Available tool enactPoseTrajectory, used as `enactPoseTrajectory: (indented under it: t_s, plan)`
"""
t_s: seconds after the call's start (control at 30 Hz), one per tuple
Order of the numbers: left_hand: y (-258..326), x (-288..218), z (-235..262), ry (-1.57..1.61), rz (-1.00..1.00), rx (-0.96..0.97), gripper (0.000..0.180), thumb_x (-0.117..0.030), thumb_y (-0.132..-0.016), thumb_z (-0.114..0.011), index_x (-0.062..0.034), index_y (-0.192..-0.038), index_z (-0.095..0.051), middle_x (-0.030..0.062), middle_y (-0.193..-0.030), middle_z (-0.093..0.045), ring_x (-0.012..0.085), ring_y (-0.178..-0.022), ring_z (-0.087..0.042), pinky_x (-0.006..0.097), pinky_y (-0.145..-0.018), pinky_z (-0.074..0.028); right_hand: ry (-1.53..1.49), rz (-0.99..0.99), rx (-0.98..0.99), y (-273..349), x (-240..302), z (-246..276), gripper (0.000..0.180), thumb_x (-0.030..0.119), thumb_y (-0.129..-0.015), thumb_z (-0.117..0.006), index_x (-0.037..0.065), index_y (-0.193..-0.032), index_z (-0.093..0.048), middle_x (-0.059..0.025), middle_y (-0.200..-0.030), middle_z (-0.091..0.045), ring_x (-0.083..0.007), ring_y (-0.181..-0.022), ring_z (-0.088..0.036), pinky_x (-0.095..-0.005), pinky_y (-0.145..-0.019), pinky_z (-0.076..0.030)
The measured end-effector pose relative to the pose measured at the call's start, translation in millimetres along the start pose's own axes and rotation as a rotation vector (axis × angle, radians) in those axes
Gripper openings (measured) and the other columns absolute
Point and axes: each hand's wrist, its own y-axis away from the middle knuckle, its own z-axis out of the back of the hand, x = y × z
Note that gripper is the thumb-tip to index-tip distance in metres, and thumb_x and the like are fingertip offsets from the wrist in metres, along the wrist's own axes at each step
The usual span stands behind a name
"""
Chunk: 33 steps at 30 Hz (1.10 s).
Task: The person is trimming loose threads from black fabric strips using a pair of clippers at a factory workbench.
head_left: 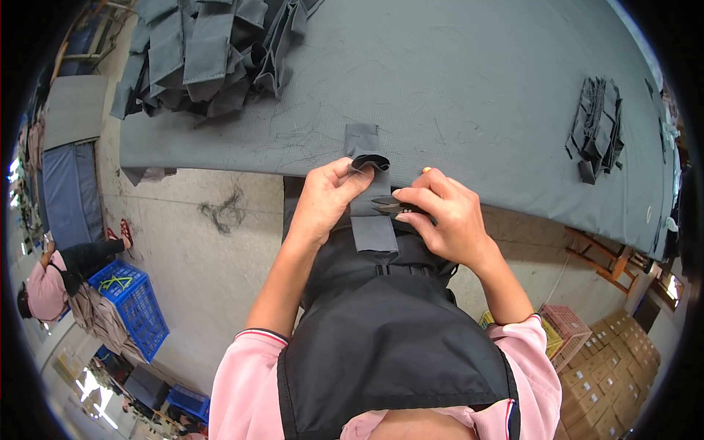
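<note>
The left hand [326, 202] pinched the grey strap [364, 158] taut; the right hand [444, 216] gripped snips [386, 206], best kept close, at 3 o'clock

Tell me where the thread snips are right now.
In the head view, the thread snips sit mid-frame in the right hand, blades pointing left at the grey fabric strap pinched by the left hand.

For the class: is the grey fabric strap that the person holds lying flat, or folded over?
Folded over: the left hand pinches the grey strap where its top curls into a loop, while the right hand holds small snips beside it.
</note>
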Motion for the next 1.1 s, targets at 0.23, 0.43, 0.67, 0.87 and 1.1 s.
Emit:
enactPoseTrajectory:
  t_s: [0.23,0.43,0.67,0.87,1.1]
  plan:
    - [-1.4,7.6,4.3,0.01,0.027,0.021,0.014,-0.019,-0.087,-0.064,-0.005,-0.088,-0.065,-0.0101,-0.071,-0.051,0.0001,-0.062,-0.036,0.019,-0.054,-0.027,-1.584,-0.793,-0.156,12.9,0.2,-4.3,0.017,0.006,-0.08,-0.066,-0.003,-0.092,-0.059,-0.003,-0.082,-0.056,-0.0088,-0.063,-0.051,-0.0199,-0.056,-0.041]
    - [0.2,5.0,-3.8,0.001,-0.005,-0.025,0.012,-0.015,-0.087,-0.063,-0.0033,-0.089,-0.064,-0.0094,-0.072,-0.054,-0.0007,-0.063,-0.038,0.018,-0.054,-0.027,-0.203,-0.331,-0.141,20.5,15.3,-3.2,0.019,0.003,-0.07,-0.07,0.001,-0.086,-0.062,-0.0078,-0.073,-0.053,-0.021,-0.059,-0.054,-0.029,-0.056,-0.045]
    - [3.3,5.4,-6.8,-0.047,-0.053,0.019,0.014,-0.015,-0.089,-0.061,-0.0011,-0.091,-0.062,-0.0074,-0.072,-0.057,-0.0015,-0.064,-0.043,0.016,-0.055,-0.032,0.0,-0.196,-0.116,16.9,17.6,-8.1,0.02,0.008,-0.068,-0.073,0.004,-0.083,-0.059,-0.0051,-0.073,-0.052,-0.0214,-0.054,-0.054,-0.0312,-0.048,-0.043]
    - [4.1,6.0,-7.1,-0.047,-0.036,-0.001,0.013,-0.014,-0.089,-0.061,-0.0014,-0.091,-0.062,-0.0075,-0.072,-0.057,-0.0016,-0.063,-0.043,0.016,-0.053,-0.032,-0.072,-0.216,-0.075,15.2,18.3,-10.2,0.021,0.006,-0.068,-0.072,0.003,-0.082,-0.057,-0.0058,-0.073,-0.052,-0.0215,-0.055,-0.055,-0.0315,-0.047,-0.044]
    - [6.0,7.7,-8.7,-0.031,-0.005,-0.002,0.012,-0.013,-0.089,-0.061,-0.0014,-0.089,-0.062,-0.0067,-0.073,-0.058,-0.001,-0.064,-0.045,0.016,-0.054,-0.033,-0.017,-0.219,-0.108,14.6,24.8,-13.6,0.02,0.005,-0.067,-0.072,0.003,-0.081,-0.057,-0.0065,-0.073,-0.053,-0.0225,-0.055,-0.057,-0.0313,-0.047,-0.044]
